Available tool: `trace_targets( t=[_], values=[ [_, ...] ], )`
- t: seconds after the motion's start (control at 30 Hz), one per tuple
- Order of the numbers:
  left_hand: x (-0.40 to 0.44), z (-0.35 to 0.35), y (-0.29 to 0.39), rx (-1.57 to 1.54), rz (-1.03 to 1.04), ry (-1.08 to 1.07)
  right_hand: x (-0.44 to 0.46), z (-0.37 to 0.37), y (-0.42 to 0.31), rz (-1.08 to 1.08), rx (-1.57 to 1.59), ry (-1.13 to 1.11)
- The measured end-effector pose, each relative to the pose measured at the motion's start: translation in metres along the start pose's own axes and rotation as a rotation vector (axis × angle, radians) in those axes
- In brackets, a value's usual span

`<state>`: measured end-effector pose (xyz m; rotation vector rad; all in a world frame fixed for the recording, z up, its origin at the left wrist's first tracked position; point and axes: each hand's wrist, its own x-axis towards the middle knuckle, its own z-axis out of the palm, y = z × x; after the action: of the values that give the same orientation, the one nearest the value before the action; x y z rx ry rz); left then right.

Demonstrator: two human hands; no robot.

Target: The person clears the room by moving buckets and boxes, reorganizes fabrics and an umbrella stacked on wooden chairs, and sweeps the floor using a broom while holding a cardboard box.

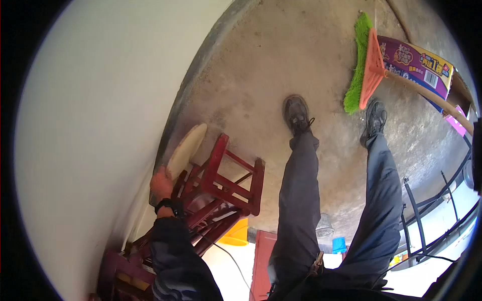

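My left hand (161, 185), with a dark watch at the wrist, grips the lower edge of a pale round board (187, 150) beside the white wall. The hand is slightly blurred and its fingers are partly hidden. Close by that hand, dark red wooden stools (219, 183) are bunched together with their legs upward or tilted. On the right lies a broom (373, 70) with green bristles, an orange head and a wooden handle that runs to the right edge. My right hand is outside the picture, so what it does is hidden.
A purple and yellow cardboard box (416, 62) stands behind the broom. Black metal frame legs (415, 215) rise at right. Below are a yellow container (235, 233), a grey bucket (325, 226) and a blue container (339, 245). My shoes (296, 113) stand on the concrete floor (261, 75).
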<state>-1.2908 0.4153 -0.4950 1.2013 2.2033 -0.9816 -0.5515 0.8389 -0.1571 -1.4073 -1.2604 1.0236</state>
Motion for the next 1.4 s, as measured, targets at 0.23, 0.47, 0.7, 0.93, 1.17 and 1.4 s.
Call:
trace_targets(
  t=[0.23, 0.47, 0.7, 0.93, 1.17, 1.4],
  values=[
    [0.022, -0.006, -0.008, -0.079, -0.28, -0.026, -0.003, 0.011, 0.006, 0.023, 0.002, -0.034],
    [0.006, -0.001, 0.005, -0.113, -0.273, -0.215, -0.008, 0.009, 0.01, 0.026, 0.081, -0.096],
    [-0.075, -0.094, 0.238, -0.729, 0.249, -0.188, -0.005, 0.003, -0.024, -0.035, 0.227, -0.248],
    [-0.272, -0.381, 0.468, -1.382, 0.983, 0.296, -0.002, 0.016, -0.108, -0.137, 0.439, -0.33],
    [-0.294, -0.431, 0.467, -1.311, 0.678, 0.525, -0.009, 0.058, -0.102, -0.013, 0.718, -0.457],
    [-0.236, -0.305, 0.401, -1.145, -0.123, 0.45, -0.02, 0.14, -0.071, 0.075, 0.522, -0.956]
  ],
)
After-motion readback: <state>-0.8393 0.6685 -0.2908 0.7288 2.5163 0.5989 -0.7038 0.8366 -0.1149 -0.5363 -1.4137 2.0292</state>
